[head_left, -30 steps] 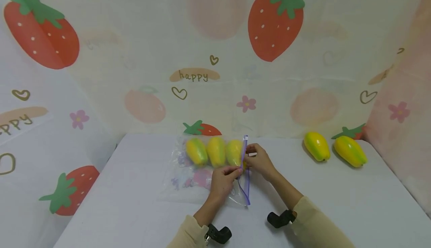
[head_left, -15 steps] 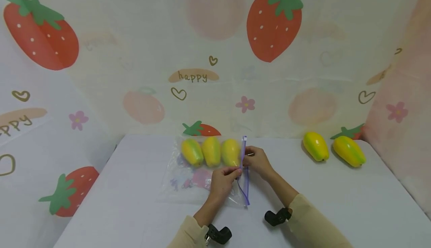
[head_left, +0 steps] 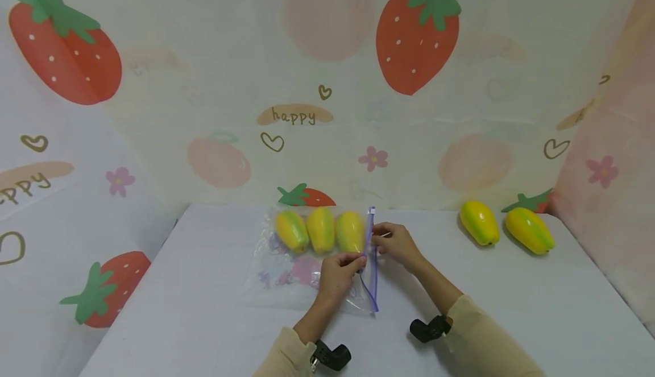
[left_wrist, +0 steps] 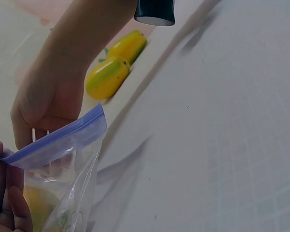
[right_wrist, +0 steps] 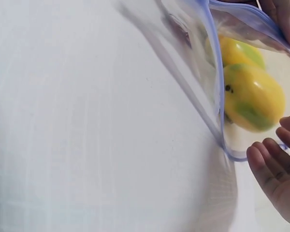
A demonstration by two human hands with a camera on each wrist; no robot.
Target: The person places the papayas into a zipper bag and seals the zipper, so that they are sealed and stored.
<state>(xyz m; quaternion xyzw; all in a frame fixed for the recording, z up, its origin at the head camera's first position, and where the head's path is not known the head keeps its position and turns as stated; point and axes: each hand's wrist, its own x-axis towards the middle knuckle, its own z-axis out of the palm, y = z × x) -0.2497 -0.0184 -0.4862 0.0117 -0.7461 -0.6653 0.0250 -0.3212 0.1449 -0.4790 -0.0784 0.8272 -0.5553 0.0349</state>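
Note:
A clear zip bag (head_left: 286,294) with a purple zip edge (head_left: 374,286) lies on the table, mouth toward the right. Three yellow-green toy papayas (head_left: 320,230) show in a row inside it. My left hand (head_left: 338,277) pinches the upper layer of the bag at the zip edge, lifting it so the mouth gapes. At the far part of the mouth is my right hand (head_left: 401,246), its fingertips right by the zip edge. In the right wrist view that hand's fingers (right_wrist: 268,159) are loosely extended, nothing between them, beside a papaya (right_wrist: 253,96) in the bag.
Two more papayas, one upright-leaning (head_left: 479,223) and one slanted (head_left: 530,230), lie at the back right of the white table (head_left: 204,331). A strawberry-printed cloth (head_left: 317,41) stands as a backdrop behind the table and along its sides.
The papayas in the bag have shifted a little left and deeper. My right hand has drawn back slightly to the right from the mouth. The left hand keeps its pinch in nearly the same place.

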